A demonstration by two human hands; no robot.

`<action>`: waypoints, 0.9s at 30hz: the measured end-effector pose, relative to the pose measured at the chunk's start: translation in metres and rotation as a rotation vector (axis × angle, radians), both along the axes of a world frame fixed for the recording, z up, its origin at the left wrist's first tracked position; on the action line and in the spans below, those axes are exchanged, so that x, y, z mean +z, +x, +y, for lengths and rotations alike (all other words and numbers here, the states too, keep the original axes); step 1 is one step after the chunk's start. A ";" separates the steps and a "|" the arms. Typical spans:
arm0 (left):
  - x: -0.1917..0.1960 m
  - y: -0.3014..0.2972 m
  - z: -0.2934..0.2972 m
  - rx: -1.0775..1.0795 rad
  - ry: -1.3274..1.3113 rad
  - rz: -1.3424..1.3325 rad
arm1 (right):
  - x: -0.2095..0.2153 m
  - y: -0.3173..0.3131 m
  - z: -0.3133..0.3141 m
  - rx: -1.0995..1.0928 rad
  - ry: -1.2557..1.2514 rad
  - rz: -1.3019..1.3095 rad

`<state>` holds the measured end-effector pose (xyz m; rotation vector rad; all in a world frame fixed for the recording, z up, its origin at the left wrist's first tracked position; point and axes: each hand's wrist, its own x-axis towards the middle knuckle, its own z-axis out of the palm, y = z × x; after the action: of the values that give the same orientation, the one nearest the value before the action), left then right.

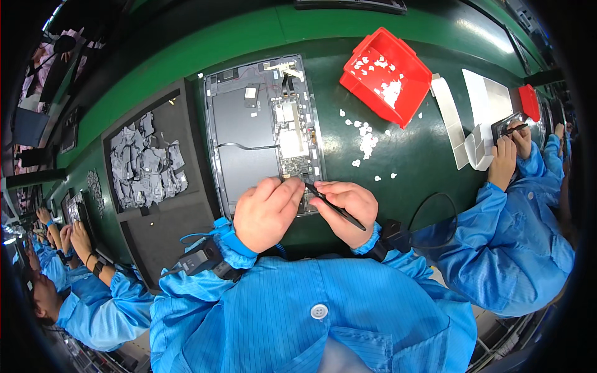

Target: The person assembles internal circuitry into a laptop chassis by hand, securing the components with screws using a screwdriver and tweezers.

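Note:
An opened laptop-like device [245,118] lies in front of me, its grey battery block on the left and a circuit board [291,133] along the right. My left hand [267,210] rests at its near end with thumb and fingers pinched together; whatever is between the fingertips is hidden. Between the fingers of my right hand [349,210] are slim black tweezers [339,211], slanting across the device's near right part. Their tips meet the board close to my left fingertips. A black flat cable [249,147] crosses the battery.
To the left, a dark foam tray [158,233] holds a heap of grey film pieces [146,165]. A red bin [413,93] with small white pieces tilts at the back right, more white pieces [368,144] scattered before it. Co-workers in blue sleeves [497,217] work on both sides.

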<state>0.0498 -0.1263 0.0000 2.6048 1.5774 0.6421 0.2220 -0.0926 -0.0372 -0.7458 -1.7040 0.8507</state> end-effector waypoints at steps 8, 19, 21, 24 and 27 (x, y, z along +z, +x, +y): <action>-0.004 -0.002 0.000 -0.019 0.024 -0.032 | -0.003 0.000 0.000 0.014 0.037 -0.021; -0.002 -0.006 -0.002 0.001 0.035 -0.034 | 0.000 -0.005 0.000 0.022 0.090 -0.032; 0.000 -0.008 -0.001 -0.008 0.034 -0.093 | -0.001 -0.005 0.000 0.023 0.087 -0.027; 0.022 -0.039 0.011 0.157 -0.005 -0.108 | -0.001 -0.001 -0.003 -0.044 -0.054 0.035; 0.026 -0.109 0.009 0.603 0.005 -0.034 | 0.012 0.004 0.000 -0.085 -0.111 -0.049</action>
<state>-0.0590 -0.1176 0.0255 2.0811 2.3603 0.6988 0.2264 -0.0922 -0.0252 -0.9150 -1.6661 0.8798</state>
